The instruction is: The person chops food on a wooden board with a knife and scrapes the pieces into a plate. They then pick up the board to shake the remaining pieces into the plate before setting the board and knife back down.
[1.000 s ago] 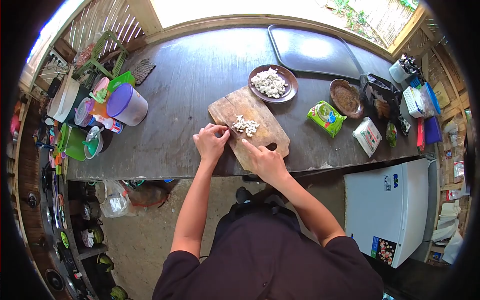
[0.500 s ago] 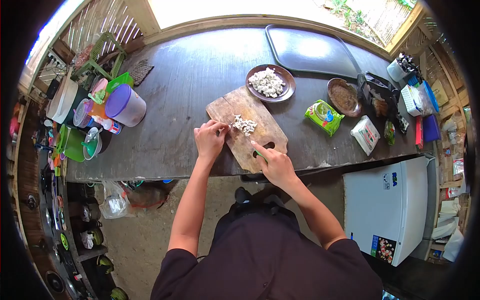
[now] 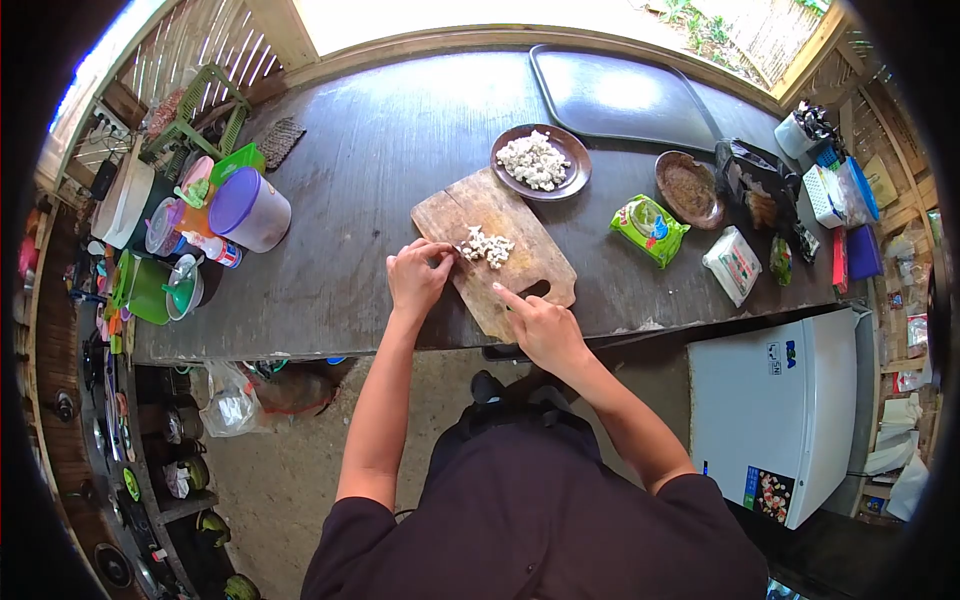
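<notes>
A wooden cutting board (image 3: 530, 235) lies at a slant across the table's near edge, with a small heap of chopped white pieces (image 3: 487, 247) on it. My left hand (image 3: 416, 275) rests at the board's left edge, fingers pinched together beside the heap; what is between the fingertips is too small to make out. Over the lower part of the board, my right hand (image 3: 545, 325) is closed on a green-handled knife, index finger stretched forward. Most of the handle is covered by the hand, and the blade hardly shows. Beyond the board stands a brown plate (image 3: 577, 178) of white chopped pieces (image 3: 533, 161).
A green packet (image 3: 650, 231), a white packet (image 3: 733, 266), a stone mortar (image 3: 690, 188) and a black plastic bag (image 3: 757, 185) sit to the right. A black tray (image 3: 625, 95) lies at the back. Purple-lidded tub (image 3: 250, 210) at left; white freezer (image 3: 750, 410) below right.
My right hand has turned slightly and shifted a little left, covering more of the green handle. My left hand stays pinched in nearly the same place.
</notes>
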Tool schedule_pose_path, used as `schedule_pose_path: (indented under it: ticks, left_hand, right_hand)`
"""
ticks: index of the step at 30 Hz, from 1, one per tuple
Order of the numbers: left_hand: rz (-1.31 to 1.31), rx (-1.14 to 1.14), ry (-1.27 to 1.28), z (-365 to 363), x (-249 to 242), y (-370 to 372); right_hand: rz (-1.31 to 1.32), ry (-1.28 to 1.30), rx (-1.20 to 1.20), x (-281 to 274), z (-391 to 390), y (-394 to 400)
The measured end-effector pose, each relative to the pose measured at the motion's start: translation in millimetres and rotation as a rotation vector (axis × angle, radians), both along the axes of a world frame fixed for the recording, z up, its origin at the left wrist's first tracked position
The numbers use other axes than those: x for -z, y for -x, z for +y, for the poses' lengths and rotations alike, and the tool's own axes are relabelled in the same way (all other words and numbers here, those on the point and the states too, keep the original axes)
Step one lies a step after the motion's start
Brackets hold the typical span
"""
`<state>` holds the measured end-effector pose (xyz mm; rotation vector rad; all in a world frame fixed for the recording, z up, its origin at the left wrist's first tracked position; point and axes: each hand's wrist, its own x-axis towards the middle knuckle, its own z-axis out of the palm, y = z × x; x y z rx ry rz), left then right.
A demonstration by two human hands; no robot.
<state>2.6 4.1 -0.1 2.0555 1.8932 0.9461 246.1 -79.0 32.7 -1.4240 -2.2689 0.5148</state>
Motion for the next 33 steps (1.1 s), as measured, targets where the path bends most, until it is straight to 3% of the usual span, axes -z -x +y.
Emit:
schedule_pose_path:
  ticks: [11, 23, 29, 33]
  left_hand:
    - [-0.024, -0.03, 0.079, -1, -6, 1]
    - [-0.204, -0.123, 0.185, -2, -1, 0]
    - [-0.237, -0.095, 0.133, -3, 3, -3]
    - [-0.188, -0.059, 0.018, -3, 6, -4]
  right_hand:
    - [-0.166, -0.016, -0.004, 1, 15, 21]
    - [-0.031, 0.004, 0.028, 0, 0, 3]
    - [0.15, 0.025, 0.034, 8, -1, -7]
    - [0.121, 0.048, 0.046, 6, 3, 0]
